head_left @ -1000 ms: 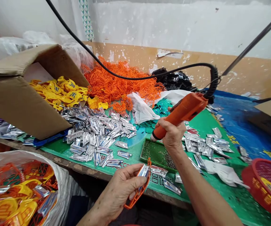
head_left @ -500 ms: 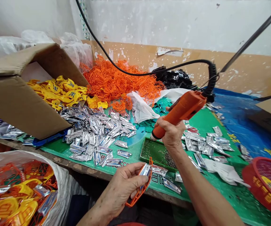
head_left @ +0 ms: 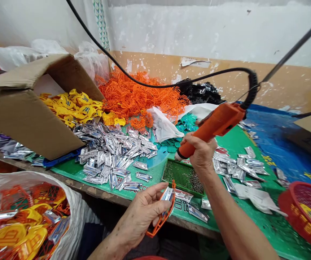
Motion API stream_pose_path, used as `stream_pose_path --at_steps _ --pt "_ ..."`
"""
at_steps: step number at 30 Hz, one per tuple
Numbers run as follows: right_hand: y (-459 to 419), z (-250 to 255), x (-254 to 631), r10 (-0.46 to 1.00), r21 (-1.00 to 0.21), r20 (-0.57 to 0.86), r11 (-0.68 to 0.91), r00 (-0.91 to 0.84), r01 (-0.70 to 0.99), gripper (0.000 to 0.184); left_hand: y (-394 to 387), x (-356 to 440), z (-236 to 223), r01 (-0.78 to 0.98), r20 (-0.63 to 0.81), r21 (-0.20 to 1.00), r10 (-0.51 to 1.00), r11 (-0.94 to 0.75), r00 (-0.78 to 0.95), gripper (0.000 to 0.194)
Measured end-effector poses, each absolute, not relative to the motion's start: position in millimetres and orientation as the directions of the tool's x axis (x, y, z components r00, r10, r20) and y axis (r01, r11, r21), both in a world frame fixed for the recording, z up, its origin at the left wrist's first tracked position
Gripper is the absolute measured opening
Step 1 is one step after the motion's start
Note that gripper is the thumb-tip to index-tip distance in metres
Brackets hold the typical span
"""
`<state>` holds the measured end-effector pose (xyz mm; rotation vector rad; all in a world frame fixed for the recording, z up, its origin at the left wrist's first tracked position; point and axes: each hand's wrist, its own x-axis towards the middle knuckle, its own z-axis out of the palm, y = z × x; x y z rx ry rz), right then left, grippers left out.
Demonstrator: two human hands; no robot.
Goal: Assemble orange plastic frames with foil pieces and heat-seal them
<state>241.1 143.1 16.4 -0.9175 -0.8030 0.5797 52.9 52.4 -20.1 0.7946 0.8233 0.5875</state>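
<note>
My left hand [head_left: 147, 209] is closed around an orange plastic frame [head_left: 159, 226] with a shiny silver plate [head_left: 167, 194] set against it, just off the table's front edge. My right hand [head_left: 202, 151] grips an orange electric screwdriver [head_left: 213, 126], tilted with its tip end down to the left. That tip end hangs above a green tray [head_left: 169, 173] holding small screws [head_left: 197, 182] in its right part. Fingers hide part of the frame and plate. A black cable [head_left: 155, 86] runs from the screwdriver's top.
Silver plates [head_left: 112, 151] lie heaped beside a tipped cardboard box [head_left: 28, 119] of yellow parts [head_left: 77, 104]. Behind are orange frames [head_left: 139, 94] and black parts [head_left: 201, 92]. A white sack [head_left: 77, 206] stands front left, a red basket [head_left: 288, 204] front right.
The screwdriver and right hand have shifted slightly right, with the tip end still over the tray. The left hand keeps its hold. The view has turned slightly left.
</note>
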Motion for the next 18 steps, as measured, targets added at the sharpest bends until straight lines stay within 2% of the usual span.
stream_pose_path --at_steps 4,11,14,18 --pt "125.4 44.4 242.3 0.739 -0.816 0.369 0.548 0.564 -0.184 0.033 50.2 49.3 -14.0 -0.157 -0.406 0.791 0.699 0.592 0.589 0.047" --pt "68.7 87.1 233.7 0.831 -0.812 0.339 0.495 0.441 -0.309 0.010 43.5 51.0 -3.8 -0.267 -0.447 0.670 0.664 0.692 0.599 0.054" --pt "46.7 89.5 227.1 0.863 -0.816 0.328 0.463 0.384 -0.345 0.012 42.2 50.8 -5.9 -0.275 -0.397 0.673 0.649 0.686 0.649 0.056" --pt "26.6 80.3 219.3 0.896 -0.807 0.333 0.432 0.295 -0.402 0.026 40.4 49.5 -9.9 -0.259 -0.346 0.712 0.647 0.653 0.679 0.054"
